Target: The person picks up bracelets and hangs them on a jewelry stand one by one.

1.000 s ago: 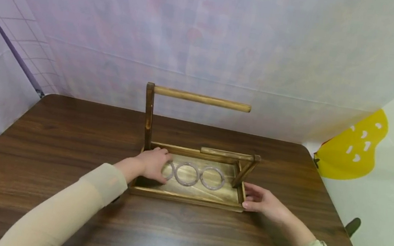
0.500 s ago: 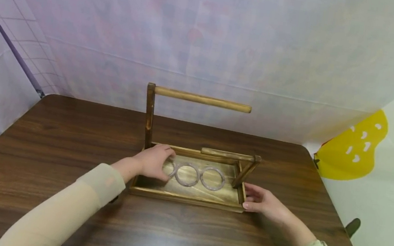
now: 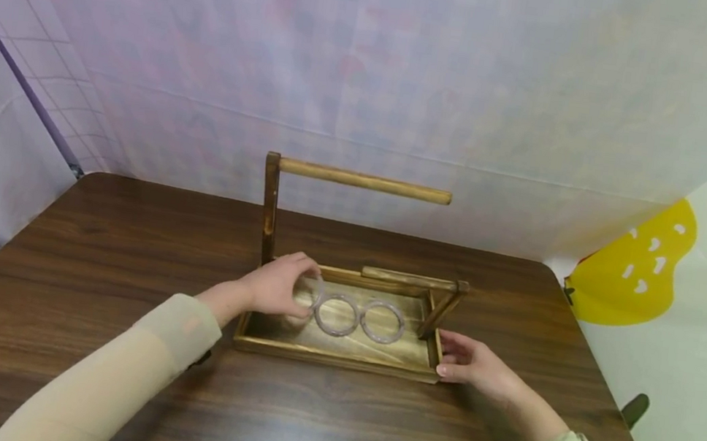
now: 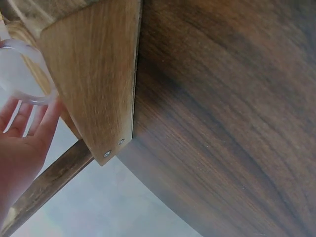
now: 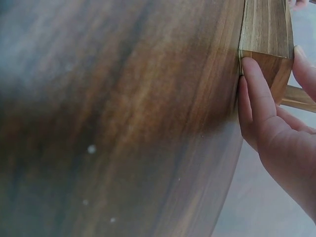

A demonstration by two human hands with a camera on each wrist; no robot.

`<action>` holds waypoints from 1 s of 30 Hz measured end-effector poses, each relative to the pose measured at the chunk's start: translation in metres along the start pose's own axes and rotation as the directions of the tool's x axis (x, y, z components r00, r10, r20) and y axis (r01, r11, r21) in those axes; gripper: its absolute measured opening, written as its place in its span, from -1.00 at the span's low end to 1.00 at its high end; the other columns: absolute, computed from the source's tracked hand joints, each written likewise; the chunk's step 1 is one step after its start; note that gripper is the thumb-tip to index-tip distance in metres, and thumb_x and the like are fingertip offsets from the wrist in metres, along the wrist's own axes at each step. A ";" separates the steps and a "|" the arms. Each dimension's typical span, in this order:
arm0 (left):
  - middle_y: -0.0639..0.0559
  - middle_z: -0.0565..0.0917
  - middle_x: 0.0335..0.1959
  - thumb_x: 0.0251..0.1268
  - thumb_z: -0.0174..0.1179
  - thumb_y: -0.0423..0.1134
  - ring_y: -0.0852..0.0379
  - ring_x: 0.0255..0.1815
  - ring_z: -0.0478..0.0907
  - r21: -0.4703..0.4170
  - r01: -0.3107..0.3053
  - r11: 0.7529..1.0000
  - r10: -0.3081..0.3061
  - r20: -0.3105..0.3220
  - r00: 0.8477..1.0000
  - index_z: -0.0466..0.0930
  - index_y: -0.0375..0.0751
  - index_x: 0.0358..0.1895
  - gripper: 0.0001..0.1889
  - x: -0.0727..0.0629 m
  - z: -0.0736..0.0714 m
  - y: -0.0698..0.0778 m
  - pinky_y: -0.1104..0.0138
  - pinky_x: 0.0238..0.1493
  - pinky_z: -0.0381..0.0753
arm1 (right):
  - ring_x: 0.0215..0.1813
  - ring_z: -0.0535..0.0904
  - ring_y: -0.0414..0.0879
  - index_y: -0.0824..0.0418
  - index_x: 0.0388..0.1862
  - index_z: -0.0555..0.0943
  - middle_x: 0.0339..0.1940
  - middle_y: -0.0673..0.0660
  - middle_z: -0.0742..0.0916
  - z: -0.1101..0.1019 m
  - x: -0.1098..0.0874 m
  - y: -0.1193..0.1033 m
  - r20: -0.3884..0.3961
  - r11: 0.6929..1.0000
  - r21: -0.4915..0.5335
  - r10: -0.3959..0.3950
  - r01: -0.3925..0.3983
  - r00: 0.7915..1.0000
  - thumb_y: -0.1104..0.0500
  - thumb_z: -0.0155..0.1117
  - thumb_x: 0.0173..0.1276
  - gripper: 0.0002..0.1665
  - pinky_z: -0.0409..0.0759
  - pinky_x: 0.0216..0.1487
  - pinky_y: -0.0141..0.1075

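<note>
A wooden stand with a shallow tray base sits on the table. My left hand is over the tray's left part and pinches a clear pale bangle, raised on edge between thumb and fingers. Two similar bangles lie flat in the tray: the middle bangle close beside the held one, and the right bangle. At the tray's right end my right hand holds the end wall, its fingers along the outer face and the thumb at the rim.
A tall post at the tray's left carries a long bar reaching right. Over the right end, a lower bar reaches left from a short post. The brown table meets a pale curtain behind.
My left hand has tipped the left bangle up from the tray floor and shifted slightly right. The other two bangles and my right hand keep their places.
</note>
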State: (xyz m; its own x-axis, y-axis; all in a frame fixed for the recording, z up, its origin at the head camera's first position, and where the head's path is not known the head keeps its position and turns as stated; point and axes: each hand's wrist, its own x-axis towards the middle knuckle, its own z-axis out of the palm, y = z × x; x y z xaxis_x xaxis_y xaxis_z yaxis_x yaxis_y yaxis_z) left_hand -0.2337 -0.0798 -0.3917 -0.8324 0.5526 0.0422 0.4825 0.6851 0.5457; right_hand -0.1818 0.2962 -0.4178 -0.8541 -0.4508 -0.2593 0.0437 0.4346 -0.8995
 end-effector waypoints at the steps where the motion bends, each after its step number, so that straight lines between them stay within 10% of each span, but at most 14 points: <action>1: -0.10 0.50 0.06 -0.09 0.39 -0.15 -0.05 0.10 0.46 -0.017 -0.001 1.000 0.001 -0.006 1.000 0.42 -0.28 0.16 -0.33 0.000 -0.001 0.001 0.13 0.20 0.47 | 0.03 0.52 -0.01 0.65 0.35 0.01 0.14 0.60 0.39 0.000 0.000 0.000 0.002 1.000 0.009 0.000 0.000 1.000 0.27 0.30 0.22 -0.08 0.65 -0.08 -0.36; 30: -0.17 0.45 0.10 -0.02 0.39 -0.18 -0.07 0.08 0.43 -0.225 -0.034 0.974 0.017 -0.079 0.997 0.37 -0.25 0.19 -0.35 0.002 -0.009 0.013 0.13 0.08 0.53 | -0.05 0.51 -0.17 0.65 0.36 -0.05 0.15 0.62 0.35 0.000 0.000 -0.001 0.008 0.997 0.074 0.016 -0.017 1.000 0.25 0.32 0.20 -0.01 0.67 -0.07 -0.26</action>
State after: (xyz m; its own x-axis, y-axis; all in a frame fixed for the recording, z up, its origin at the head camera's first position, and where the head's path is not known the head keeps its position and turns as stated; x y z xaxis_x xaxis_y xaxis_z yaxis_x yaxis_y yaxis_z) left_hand -0.2319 -0.0739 -0.3769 -0.8430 0.5250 0.1172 0.4371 0.5415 0.7182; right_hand -0.1816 0.2955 -0.4168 -0.8490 -0.4502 -0.2767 0.0963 0.3830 -0.9187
